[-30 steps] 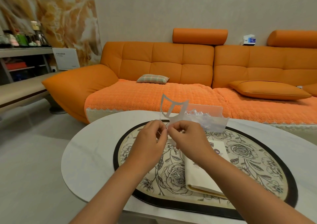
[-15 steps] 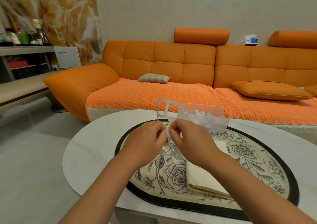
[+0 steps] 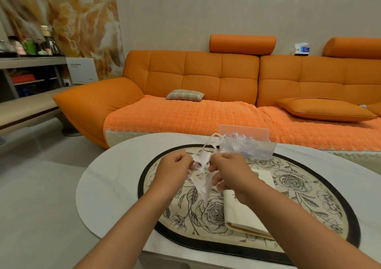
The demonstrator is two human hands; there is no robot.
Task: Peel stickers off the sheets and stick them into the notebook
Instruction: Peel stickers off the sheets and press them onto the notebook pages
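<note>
our fingertips (image 3: pixel 192 166) pinch the crumpled sticker sheet (image 3: pixel 203 173) between both hands: the left hand (image 3: pixel 174 171) is curled into a loose fist, thumb and forefinger closed on the sheet's left edge, and the right hand (image 3: pixel 227 173) has thumb and forefinger closed on its right edge, with the lower fingers bent and slightly spread under it. the sheet is white, full of cut-out holes, bunched and twisted; a loop of it rises toward 12 o'clock and a pointed tail hangs toward 6 o'clock, above the mat. we cannot tell whether any sticker is left on it

just at 4 o'clock of our hands lies the notebook (image 3: pixel 247 207), cream coloured and closed, flat on the floral mat (image 3: pixel 309 196), partly hidden by our right wrist. at 1 o'clock, near the far edge of the mat, stands a clear plastic box (image 3: pixel 247 143) with more white scraps inside; the sheet's upper loop reaches close to it, and we cannot tell if they touch. the mat, oval with a dark border and rose drawing, rests on the white oval table (image 3: pixel 107 186)

farther out at 12 o'clock runs the orange sofa (image 3: pixel 206 95) with a small plaid cushion (image 3: pixel 184 95) on its seat and a flat orange cushion (image 3: pixel 325 109) at 2 o'clock. at 10 o'clock a grey shelf (image 3: pixel 31 62) carries bottles, blurred
</note>
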